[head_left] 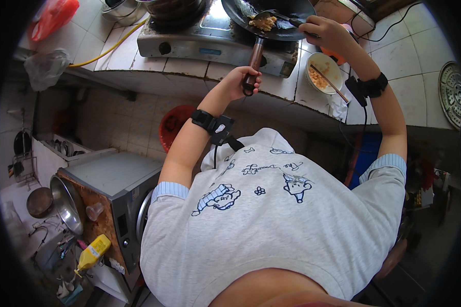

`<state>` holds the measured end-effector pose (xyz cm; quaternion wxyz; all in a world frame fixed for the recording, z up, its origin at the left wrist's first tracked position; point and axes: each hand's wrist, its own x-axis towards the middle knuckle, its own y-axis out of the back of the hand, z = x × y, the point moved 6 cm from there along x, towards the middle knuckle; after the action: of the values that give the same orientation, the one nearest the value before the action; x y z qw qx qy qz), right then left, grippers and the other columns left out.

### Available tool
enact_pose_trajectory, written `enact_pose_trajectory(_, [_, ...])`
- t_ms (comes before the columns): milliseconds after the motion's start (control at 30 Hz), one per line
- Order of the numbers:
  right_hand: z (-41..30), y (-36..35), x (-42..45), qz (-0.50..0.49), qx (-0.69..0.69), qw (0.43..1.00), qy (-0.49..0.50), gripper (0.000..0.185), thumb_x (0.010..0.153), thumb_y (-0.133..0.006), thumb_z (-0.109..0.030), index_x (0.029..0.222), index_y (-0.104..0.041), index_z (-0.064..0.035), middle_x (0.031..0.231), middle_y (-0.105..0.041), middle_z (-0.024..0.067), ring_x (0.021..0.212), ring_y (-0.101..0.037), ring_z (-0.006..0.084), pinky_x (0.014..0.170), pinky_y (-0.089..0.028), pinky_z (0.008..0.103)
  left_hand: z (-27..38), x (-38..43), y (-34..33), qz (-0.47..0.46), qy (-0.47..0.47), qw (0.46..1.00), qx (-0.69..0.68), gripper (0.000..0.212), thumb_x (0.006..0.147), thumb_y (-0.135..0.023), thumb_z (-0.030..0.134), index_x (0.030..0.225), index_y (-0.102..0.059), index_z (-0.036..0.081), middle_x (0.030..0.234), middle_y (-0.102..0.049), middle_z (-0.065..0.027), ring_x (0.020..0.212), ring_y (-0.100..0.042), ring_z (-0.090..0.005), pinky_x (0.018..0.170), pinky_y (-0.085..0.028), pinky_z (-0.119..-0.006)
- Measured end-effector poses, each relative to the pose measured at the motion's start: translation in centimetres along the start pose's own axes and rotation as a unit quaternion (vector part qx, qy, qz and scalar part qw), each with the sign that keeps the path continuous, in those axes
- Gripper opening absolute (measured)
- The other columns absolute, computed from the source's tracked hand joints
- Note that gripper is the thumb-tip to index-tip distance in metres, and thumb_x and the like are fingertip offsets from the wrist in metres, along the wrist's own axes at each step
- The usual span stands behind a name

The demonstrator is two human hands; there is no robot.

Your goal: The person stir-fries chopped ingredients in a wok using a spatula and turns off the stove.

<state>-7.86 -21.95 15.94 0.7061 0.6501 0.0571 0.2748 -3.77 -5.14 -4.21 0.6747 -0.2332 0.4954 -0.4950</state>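
My left hand grips the brown wooden handle of a dark wok on a steel gas stove. With my right hand I hold the black handle of a spatula, whose blade rests at a small heap of yellowish-brown food inside the wok. Just below my right hand, a white bowl with orange-yellow food residue stands on the counter, a pair of chopsticks leaning across it. The top of the wok is cut off by the picture's edge.
A large dark pot occupies the stove's left burner. Beside the bowl lie a crumpled white tissue and an orange object. A yellow hose, metal bowls and a red plastic bag are on the left of the tiled counter.
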Motion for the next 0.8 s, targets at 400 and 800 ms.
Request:
enact_pose_trajectory(400, [-3.4, 0.8, 0.5, -0.01, 0.041, 0.993, -0.108, 0.014, 0.07, -0.062, -0.01, 0.083, -0.056, -0.0081, 0.073, -0.053, 0.0051, 0.065, -0.055, 0.021, 0.059, -0.046, 0.0291, 0.1, -0.2, 0.0, 0.005, 0.005, 1.0, 0.0, 0.018, 0.075, -0.048, 0.013, 0.089, -0.044, 0.002, 0.07, -0.049, -0.005, 0.058, -0.049, -0.0138, 0.05, -0.044, -0.026])
enact_pose_trajectory(800, [8.5, 7.1, -3.7, 0.098, 0.164, 0.845, -0.499, 0.027, 0.068, -0.064, -0.022, 0.084, -0.061, 0.0003, 0.063, -0.058, 0.0062, 0.055, -0.053, 0.0109, 0.048, -0.041, 0.0249, 0.1, -0.3, -0.3, 0.01, 0.009, 1.0, 0.005, 0.015, 0.075, -0.048, 0.013, 0.086, -0.047, 0.003, 0.068, -0.051, -0.0047, 0.057, -0.05, -0.0144, 0.05, -0.045, -0.027])
